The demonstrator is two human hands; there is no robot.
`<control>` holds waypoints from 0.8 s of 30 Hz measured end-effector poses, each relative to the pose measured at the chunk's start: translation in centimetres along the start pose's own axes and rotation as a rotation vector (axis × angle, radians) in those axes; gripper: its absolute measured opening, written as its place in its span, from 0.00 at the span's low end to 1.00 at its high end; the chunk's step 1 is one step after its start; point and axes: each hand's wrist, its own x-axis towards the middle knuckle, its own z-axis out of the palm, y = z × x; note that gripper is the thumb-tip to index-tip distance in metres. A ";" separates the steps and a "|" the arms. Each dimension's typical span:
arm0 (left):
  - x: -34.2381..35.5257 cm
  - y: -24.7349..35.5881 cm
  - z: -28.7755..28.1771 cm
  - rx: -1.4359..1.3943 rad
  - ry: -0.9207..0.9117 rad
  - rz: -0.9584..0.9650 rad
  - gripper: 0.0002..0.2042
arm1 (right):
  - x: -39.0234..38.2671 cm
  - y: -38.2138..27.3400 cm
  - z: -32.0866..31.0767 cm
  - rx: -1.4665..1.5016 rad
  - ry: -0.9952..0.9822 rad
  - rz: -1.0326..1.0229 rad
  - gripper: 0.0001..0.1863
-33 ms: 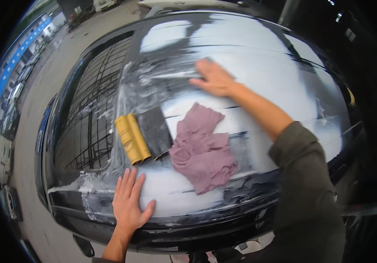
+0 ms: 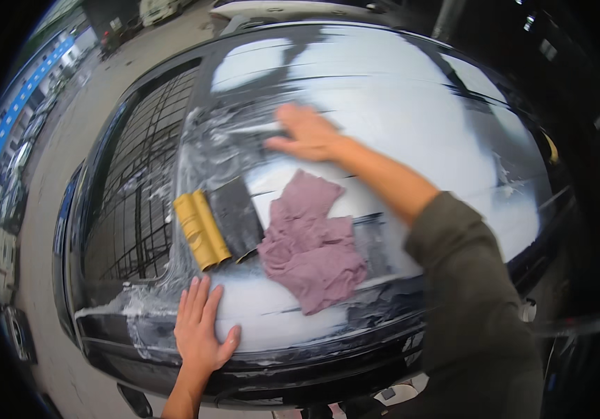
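My right hand [image 2: 305, 133] presses flat on the car roof [image 2: 391, 91], smeared by motion. A thin grey edge shows past its fingers, apparently a piece of sandpaper under the palm. The roof is black with large white-grey patches and milky streaks. My left hand [image 2: 200, 328] lies flat with its fingers spread on the roof's near left part. Just beyond those fingers rests a curled yellow sheet [image 2: 202, 230]. Beside it is a dark grey sheet [image 2: 236, 216], like sandpaper. A crumpled mauve cloth [image 2: 314, 244] lies between my hands.
A dark glass panel [image 2: 139, 174] with a reflected grid fills the roof's left end. Parked vehicles [image 2: 24, 143] and a blue-banded building [image 2: 24, 98] stand beyond at the left. A white car [image 2: 293, 10] is behind the far edge.
My right hand has slid left across the roof. My left hand stays in place beside the yellow sheet, and the whole view has shifted slightly.
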 end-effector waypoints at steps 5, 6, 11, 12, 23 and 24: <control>2.4 -0.2 1.9 -0.006 -0.013 0.111 0.37 | 4.2 -0.8 5.9 -0.011 0.203 -0.156 0.50; 1.7 -0.4 1.4 0.004 -0.028 0.084 0.37 | 2.6 0.4 4.0 -0.005 0.133 -0.197 0.49; -0.1 -0.6 0.4 0.033 0.002 0.031 0.36 | -8.9 14.6 -5.0 -0.147 0.148 0.351 0.47; 0.0 -0.3 0.7 0.013 -0.004 0.032 0.36 | -10.0 14.3 -4.6 -0.205 0.249 0.454 0.49; 1.3 -0.5 0.9 0.000 -0.028 0.061 0.36 | 6.6 2.6 2.3 -0.071 0.031 0.038 0.53; 1.2 -0.5 0.8 0.002 -0.022 0.053 0.36 | 4.5 4.9 1.2 -0.093 0.069 0.082 0.52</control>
